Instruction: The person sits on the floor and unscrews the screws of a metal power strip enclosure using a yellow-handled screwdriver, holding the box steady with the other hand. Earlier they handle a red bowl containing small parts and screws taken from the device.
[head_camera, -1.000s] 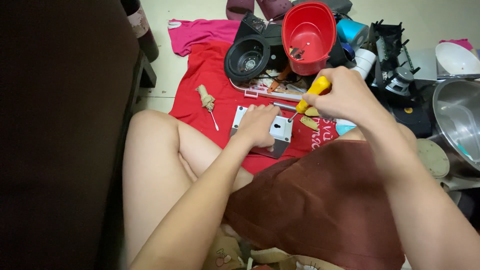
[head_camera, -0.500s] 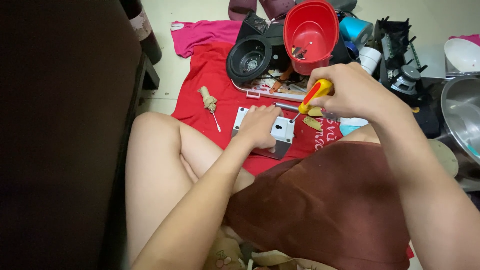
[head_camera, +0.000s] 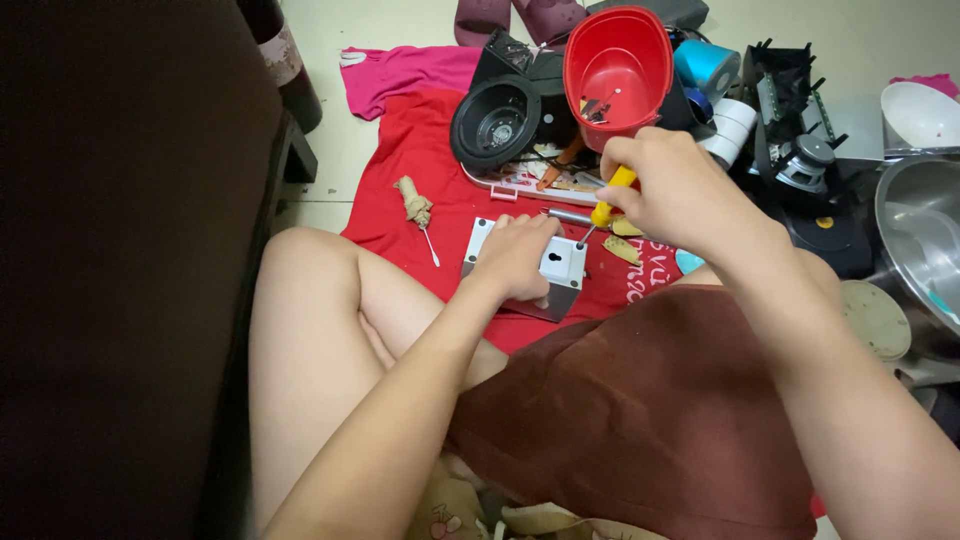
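Note:
My left hand (head_camera: 518, 256) presses flat on a small white-and-grey metal box (head_camera: 562, 268) that lies on a red cloth (head_camera: 420, 180). In my right hand (head_camera: 672, 190) I grip a yellow-handled screwdriver (head_camera: 606, 200). Its tip points down and touches the box's top right corner. A keyhole-shaped slot shows on the white face beside my left fingers.
A red plastic bowl (head_camera: 616, 62) with small parts stands behind, next to a black speaker cone (head_camera: 496, 120). A cloth-wrapped screwdriver (head_camera: 418, 208) lies to the left on the cloth. A steel bowl (head_camera: 920, 240), a white bowl (head_camera: 920, 112) and black parts crowd the right. A dark furniture edge (head_camera: 120, 260) rises at left.
My right hand has lowered the screwdriver from a raised slant until its tip meets the box's corner. My left hand has stayed on the box.

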